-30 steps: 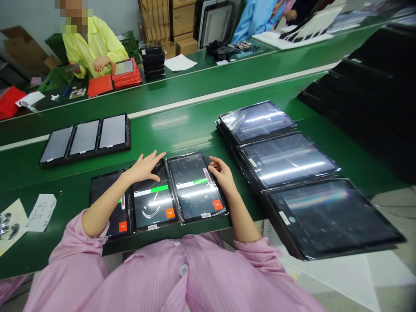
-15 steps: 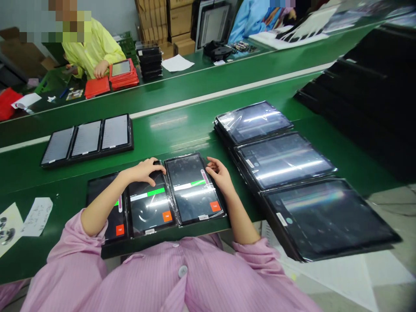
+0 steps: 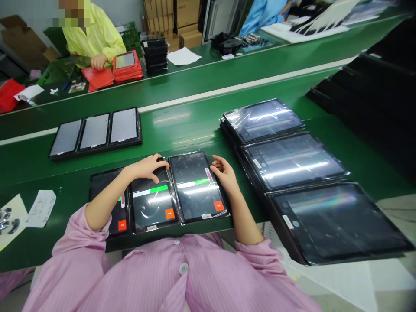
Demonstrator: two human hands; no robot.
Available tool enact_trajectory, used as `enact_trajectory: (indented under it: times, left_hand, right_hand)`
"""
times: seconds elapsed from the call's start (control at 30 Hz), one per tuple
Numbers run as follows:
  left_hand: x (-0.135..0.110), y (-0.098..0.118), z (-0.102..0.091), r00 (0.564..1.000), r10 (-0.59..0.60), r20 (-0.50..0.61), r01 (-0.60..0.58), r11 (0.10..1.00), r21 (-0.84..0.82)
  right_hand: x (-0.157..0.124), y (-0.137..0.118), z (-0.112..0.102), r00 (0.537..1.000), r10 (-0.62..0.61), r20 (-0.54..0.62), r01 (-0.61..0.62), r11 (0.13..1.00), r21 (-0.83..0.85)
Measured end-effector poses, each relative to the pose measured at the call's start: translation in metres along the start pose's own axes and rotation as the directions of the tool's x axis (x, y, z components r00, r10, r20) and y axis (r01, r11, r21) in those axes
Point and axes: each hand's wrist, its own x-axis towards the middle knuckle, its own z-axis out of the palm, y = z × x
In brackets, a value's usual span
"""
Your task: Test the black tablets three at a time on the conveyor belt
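Note:
Three tablets lie side by side on the green bench in front of me, each lit with a dark screen and an orange-red square near the bottom. My left hand (image 3: 147, 169) is over the upper part of the middle tablet (image 3: 152, 208), its thumb and fingers apart. Its fingertips reach the gap beside the right tablet (image 3: 191, 199). At that tablet's right edge is my right hand (image 3: 225, 175), fingers loosely curved and apart, thumb close to the rim; exact contact is unclear. My left forearm covers part of the left tablet (image 3: 108, 190).
Stacks of film-covered tablets (image 3: 295, 160) stand to the right. Three white-screened tablets (image 3: 94, 130) lie at the back left. Handwritten paper (image 3: 41, 208) is at the left. Across the bench, a person in yellow (image 3: 97, 34) handles red pouches (image 3: 99, 78); dark stacks (image 3: 386, 108) rise at far right.
My view has shifted slightly, so the bench items sit a little differently. Both my hands keep nearly the same place around the right tablet. The person across has shifted a red pouch.

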Motion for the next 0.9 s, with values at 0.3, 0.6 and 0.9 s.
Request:
enact_trajectory:
  times: [0.3,0.6,0.9]
  left_hand:
    - [-0.035,0.003,0.017,0.978,-0.076,-0.195,0.102,0.986,0.129]
    - [-0.257,-0.048,0.153,0.284,-0.876,-0.39,0.5,0.482,-0.72]
    - [-0.271,-0.023,0.215,0.123,-0.987,-0.099,0.153,0.118,-0.981]
  right_hand:
    - [-0.003,-0.002,0.0,1.0,0.0,-0.014,0.0,1.0,-0.003]
    - [-0.004,-0.005,0.001,1.0,-0.003,-0.003,0.003,0.999,-0.042]
    - [-0.021,-0.028,-0.005,0.996,-0.082,0.042,0.091,0.962,-0.259]
